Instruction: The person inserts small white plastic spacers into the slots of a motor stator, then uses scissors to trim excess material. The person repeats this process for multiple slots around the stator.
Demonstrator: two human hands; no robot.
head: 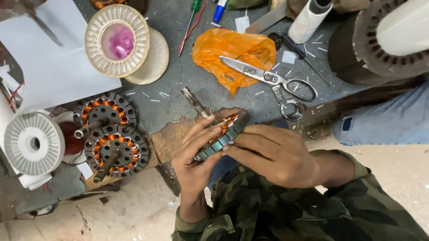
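Both hands hold a round motor stator point(223, 132) with copper windings, tilted on edge just above the table's worn front edge. A metal shaft point(195, 101) sticks up from it toward the far left. My left hand point(195, 154) cups the stator from below and the left, fingers spread along its rim. From the right, my right hand point(272, 153) grips the rim, its fingertips pressing on the slotted steel edge. Camouflage sleeves cover both forearms.
Two wound stators point(111, 138) lie at the left beside a white spool point(33, 143). A cream spool point(118, 40), orange plastic bag point(234, 51), scissors point(270, 79), white thread cone point(310, 15), screwdriver point(194, 16) and a large stator point(392, 43) lie farther back. A person's jeans-clad leg point(395, 116) is at the right.
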